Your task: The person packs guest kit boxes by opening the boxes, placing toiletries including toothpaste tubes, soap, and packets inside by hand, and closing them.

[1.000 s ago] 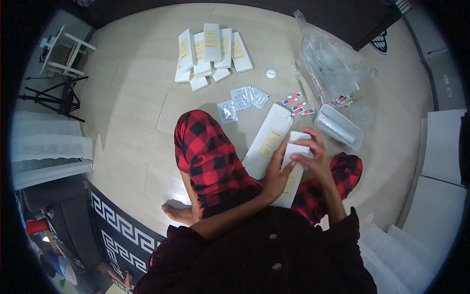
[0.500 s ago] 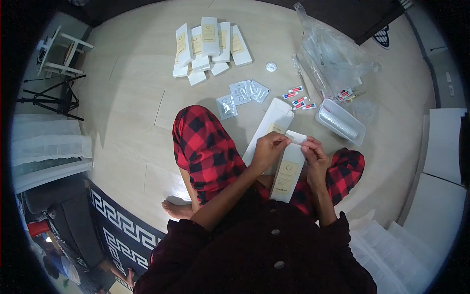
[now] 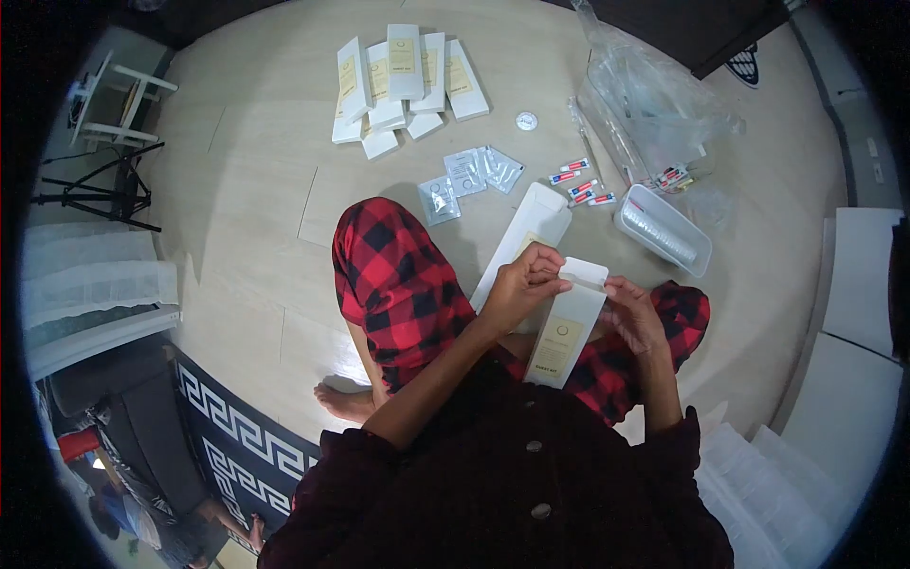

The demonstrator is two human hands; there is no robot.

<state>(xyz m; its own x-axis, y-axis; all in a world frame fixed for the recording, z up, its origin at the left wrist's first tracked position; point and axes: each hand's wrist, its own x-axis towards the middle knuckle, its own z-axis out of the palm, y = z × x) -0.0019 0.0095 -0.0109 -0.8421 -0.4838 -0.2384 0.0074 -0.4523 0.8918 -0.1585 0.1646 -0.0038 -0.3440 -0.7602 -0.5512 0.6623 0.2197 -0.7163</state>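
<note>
A white box with a beige label [image 3: 561, 341] stands tilted in my lap, its top end flap [image 3: 583, 270] raised. My left hand [image 3: 527, 286] pinches the flap's left corner between thumb and fingers. At the right corner, the fingertips of my right hand [image 3: 633, 311] grip the box's edge. Left of this box, another white box [image 3: 531, 226] lies on the floor, partly hidden behind my left hand. Small toothpaste tubes [image 3: 580, 190] and silver sachets [image 3: 464, 173] lie beyond my hands.
Several labelled white boxes [image 3: 403, 62] are piled ahead. A round white item [image 3: 526, 120] lies near them. To the right are a white tub of round packets [image 3: 706, 264] and a clear plastic bag [image 3: 654, 104]. Another person's hand [image 3: 257, 533] shows at lower left.
My hands have moved apart to the two corners of the box's top. The flap, earlier folded under my fingers, now stands up, and the label is uncovered.
</note>
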